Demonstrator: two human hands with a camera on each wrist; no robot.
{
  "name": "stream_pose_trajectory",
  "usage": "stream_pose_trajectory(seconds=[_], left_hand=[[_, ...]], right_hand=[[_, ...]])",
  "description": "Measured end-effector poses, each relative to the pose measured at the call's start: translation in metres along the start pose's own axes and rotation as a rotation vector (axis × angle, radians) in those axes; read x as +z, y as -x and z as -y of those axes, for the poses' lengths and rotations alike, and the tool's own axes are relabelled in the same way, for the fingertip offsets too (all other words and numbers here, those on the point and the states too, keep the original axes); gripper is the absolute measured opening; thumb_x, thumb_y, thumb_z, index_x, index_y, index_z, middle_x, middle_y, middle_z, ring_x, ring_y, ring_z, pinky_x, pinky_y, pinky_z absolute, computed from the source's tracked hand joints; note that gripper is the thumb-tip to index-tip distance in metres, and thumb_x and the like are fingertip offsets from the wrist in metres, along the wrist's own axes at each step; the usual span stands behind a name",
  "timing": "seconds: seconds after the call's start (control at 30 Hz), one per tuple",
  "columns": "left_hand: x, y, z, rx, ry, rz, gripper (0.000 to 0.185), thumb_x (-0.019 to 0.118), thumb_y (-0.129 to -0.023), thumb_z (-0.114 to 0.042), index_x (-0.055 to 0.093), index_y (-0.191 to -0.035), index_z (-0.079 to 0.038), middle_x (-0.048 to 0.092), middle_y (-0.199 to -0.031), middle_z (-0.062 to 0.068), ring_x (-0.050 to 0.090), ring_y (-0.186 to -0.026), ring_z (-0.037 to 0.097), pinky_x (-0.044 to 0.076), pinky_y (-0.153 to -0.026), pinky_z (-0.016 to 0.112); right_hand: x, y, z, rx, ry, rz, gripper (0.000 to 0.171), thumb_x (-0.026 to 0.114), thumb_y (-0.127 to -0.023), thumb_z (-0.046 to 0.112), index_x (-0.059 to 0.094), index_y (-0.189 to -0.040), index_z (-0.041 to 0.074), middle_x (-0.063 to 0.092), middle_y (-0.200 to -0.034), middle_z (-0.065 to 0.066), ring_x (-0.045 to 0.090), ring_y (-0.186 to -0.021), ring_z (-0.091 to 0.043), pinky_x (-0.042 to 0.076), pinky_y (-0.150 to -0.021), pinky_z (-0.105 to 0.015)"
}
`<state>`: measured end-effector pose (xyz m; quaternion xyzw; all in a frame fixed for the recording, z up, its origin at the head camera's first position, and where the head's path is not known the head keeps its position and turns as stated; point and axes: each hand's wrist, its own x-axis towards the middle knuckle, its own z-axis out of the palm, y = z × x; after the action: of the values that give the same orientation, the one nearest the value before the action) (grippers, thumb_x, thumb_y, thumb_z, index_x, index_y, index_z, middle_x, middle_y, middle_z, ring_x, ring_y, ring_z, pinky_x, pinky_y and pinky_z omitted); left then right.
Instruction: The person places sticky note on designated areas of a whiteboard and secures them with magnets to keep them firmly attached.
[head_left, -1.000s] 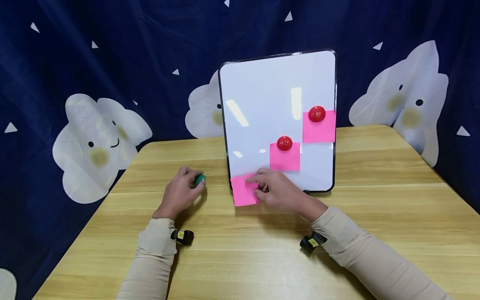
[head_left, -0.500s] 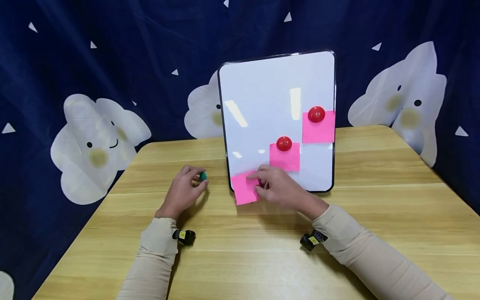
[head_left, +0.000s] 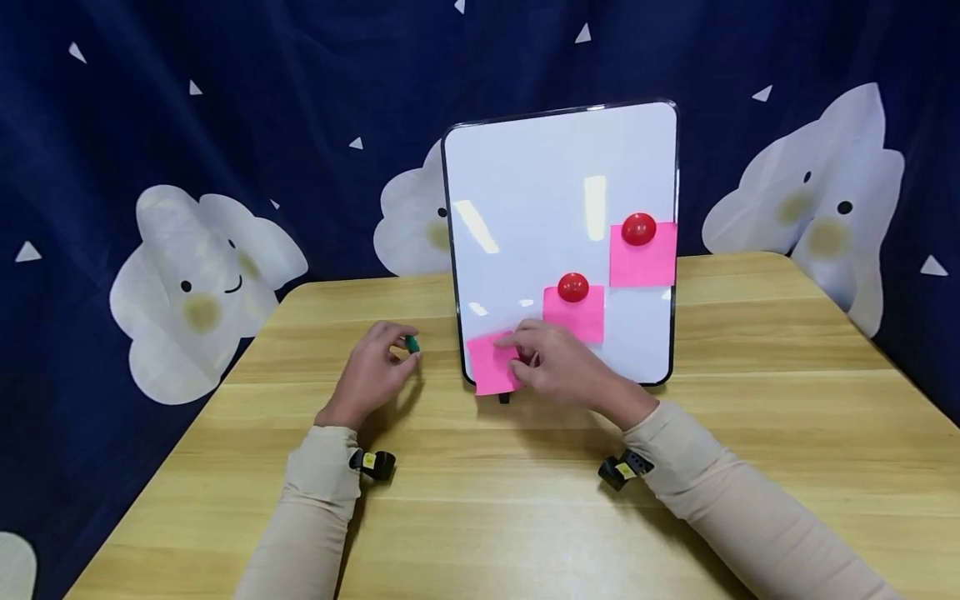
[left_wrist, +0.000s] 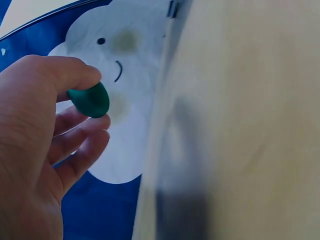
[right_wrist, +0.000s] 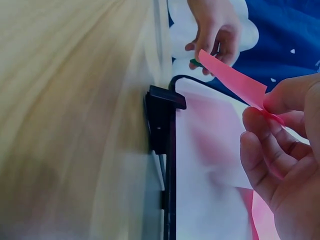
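Note:
My left hand [head_left: 369,371] holds a green round magnet [left_wrist: 92,102] between thumb and fingers, above the table left of the whiteboard [head_left: 517,200]. With thumb and fingers my right hand [head_left: 566,364] pinches the right side of a pink sticky note [head_left: 492,367], in front of the board's lower left corner. In the right wrist view this paper stands off the board's surface. Two more pink notes, a middle one [head_left: 585,323] and an upper right one [head_left: 642,268], lie against the board under a lower red magnet [head_left: 573,287] and an upper red magnet [head_left: 639,229].
The whiteboard stands upright on the wooden table [head_left: 465,517], held by a black foot [right_wrist: 162,120] at its bottom edge. Behind the table hangs a dark blue curtain [head_left: 315,108] with white clouds. Each wrist wears a small black camera.
The pink note in my right hand has risen slightly and now shows the board's black foot below it. My left hand has moved a little up and right with the green magnet.

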<state>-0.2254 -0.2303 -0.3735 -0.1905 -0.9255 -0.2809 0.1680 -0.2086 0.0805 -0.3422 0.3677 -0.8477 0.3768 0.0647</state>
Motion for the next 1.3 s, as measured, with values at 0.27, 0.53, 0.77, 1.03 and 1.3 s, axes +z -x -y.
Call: stream_pose_trajectory(seconds=[0.27, 0.53, 0.77, 1.03, 1.3], left_hand=[[-0.013, -0.015, -0.002, 0.015, -0.011, -0.002, 0.031, 0.072, -0.093, -0.018, 0.066, -0.121, -0.006, 0.061, -0.112, 0.008, 0.065, -0.097, 0.023, 0.056, -0.079, 0.039], [-0.017, -0.026, -0.008, 0.066, 0.007, -0.067, 0.032, 0.074, -0.092, -0.017, 0.068, -0.121, -0.005, 0.063, -0.109, 0.006, 0.066, -0.095, 0.020, 0.056, -0.076, 0.039], [-0.020, -0.031, -0.013, 0.054, 0.038, -0.083, 0.034, 0.073, -0.093, -0.021, 0.069, -0.123, -0.006, 0.064, -0.107, 0.005, 0.067, -0.095, 0.019, 0.056, -0.075, 0.039], [-0.022, -0.037, -0.025, 0.056, 0.151, -0.099, 0.034, 0.074, -0.092, -0.020, 0.069, -0.123, -0.007, 0.064, -0.110, 0.004, 0.067, -0.097, 0.016, 0.056, -0.074, 0.035], [-0.027, -0.043, -0.036, 0.063, 0.205, -0.124, 0.036, 0.076, -0.091, -0.019, 0.069, -0.124, -0.010, 0.064, -0.108, 0.000, 0.066, -0.097, 0.011, 0.056, -0.074, 0.032]], right_hand=[[-0.009, -0.003, -0.005, 0.028, 0.006, -0.032, 0.027, 0.069, -0.090, 0.002, 0.073, -0.116, 0.004, 0.058, -0.086, 0.001, 0.053, -0.077, -0.016, 0.049, -0.063, -0.028], [-0.017, -0.009, -0.005, 0.048, 0.016, -0.055, 0.028, 0.069, -0.089, 0.002, 0.074, -0.117, 0.004, 0.059, -0.085, 0.002, 0.053, -0.077, -0.017, 0.049, -0.062, -0.029], [-0.019, -0.016, -0.004, 0.003, 0.096, -0.099, 0.029, 0.071, -0.088, 0.003, 0.074, -0.117, 0.004, 0.060, -0.087, 0.001, 0.052, -0.075, -0.015, 0.049, -0.062, -0.028], [-0.022, -0.020, -0.005, -0.036, 0.154, -0.147, 0.029, 0.072, -0.088, 0.004, 0.074, -0.116, 0.003, 0.061, -0.087, 0.000, 0.053, -0.074, -0.014, 0.049, -0.061, -0.027], [-0.027, -0.024, -0.004, -0.055, 0.160, -0.202, 0.027, 0.071, -0.088, 0.003, 0.074, -0.114, 0.002, 0.058, -0.085, -0.001, 0.051, -0.074, -0.015, 0.047, -0.061, -0.027]])
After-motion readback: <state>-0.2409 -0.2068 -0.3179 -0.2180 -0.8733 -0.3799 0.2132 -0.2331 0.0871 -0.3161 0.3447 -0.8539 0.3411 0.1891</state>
